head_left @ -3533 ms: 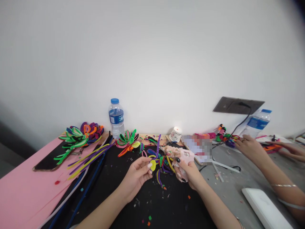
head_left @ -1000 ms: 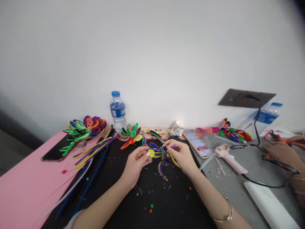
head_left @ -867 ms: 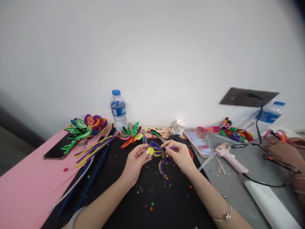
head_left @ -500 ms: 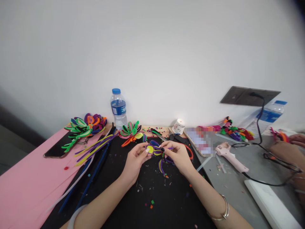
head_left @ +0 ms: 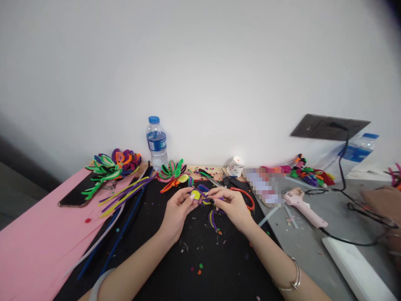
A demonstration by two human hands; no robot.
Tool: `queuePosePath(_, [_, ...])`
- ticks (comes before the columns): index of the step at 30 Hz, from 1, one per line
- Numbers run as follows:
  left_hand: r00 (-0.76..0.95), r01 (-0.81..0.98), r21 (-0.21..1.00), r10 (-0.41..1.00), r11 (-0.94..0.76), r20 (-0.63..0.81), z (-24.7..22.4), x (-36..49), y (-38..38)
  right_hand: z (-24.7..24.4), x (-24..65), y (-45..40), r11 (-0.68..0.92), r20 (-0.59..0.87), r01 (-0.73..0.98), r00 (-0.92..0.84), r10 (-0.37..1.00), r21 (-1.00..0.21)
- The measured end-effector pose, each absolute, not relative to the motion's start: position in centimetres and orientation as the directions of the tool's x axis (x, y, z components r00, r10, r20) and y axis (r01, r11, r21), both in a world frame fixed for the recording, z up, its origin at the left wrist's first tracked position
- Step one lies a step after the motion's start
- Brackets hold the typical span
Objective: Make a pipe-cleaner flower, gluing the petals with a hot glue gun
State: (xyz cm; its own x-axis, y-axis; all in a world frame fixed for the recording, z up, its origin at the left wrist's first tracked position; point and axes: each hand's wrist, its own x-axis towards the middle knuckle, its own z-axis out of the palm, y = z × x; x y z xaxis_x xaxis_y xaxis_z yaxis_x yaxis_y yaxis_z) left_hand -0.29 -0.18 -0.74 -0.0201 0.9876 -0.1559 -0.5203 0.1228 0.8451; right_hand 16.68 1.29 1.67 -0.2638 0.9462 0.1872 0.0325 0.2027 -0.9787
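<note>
Low over the black mat [head_left: 175,267], my left hand [head_left: 176,213] pinches a yellow and purple pipe cleaner piece [head_left: 196,195], with a round yellow part by the thumb. Close on its right, my right hand [head_left: 233,207] has thumb and fingers closed on the purple and yellow loops of the same piece. Its fingers partly cover the loops. Below them lies a curved purple and yellow striped strip [head_left: 212,219] with a small orange tip; whether it joins the held piece I cannot tell.
Behind stand a water bottle [head_left: 156,146], a pipe cleaner flower [head_left: 173,172] and a paper cup [head_left: 234,166]. Loose pipe cleaners [head_left: 127,196] and a phone [head_left: 75,196] are left. Red-handled scissors [head_left: 247,196], a pink glue gun [head_left: 305,211] with its cord and another person's arm [head_left: 380,202] are right.
My right hand has shifted slightly left, closer to my left hand. Both still hold the pipe cleaner piece. At far right, the other person's hand has moved.
</note>
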Motion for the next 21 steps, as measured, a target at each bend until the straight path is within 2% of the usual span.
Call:
queuePosePath(8, [-0.014,-0.587,0.799,0.985,0.133,-0.174,-1.19,-0.32,-0.08,0.75,16.28,1.29,0.198,0.184,0.020,-0.291,0.939,-0.980])
queuePosePath(21, [0.024,-0.644,0.748,0.981,0.161,-0.191,-1.30,-0.33,-0.01,0.73,15.69,0.87,0.084,0.089,-0.029,-0.265,0.960,-0.996])
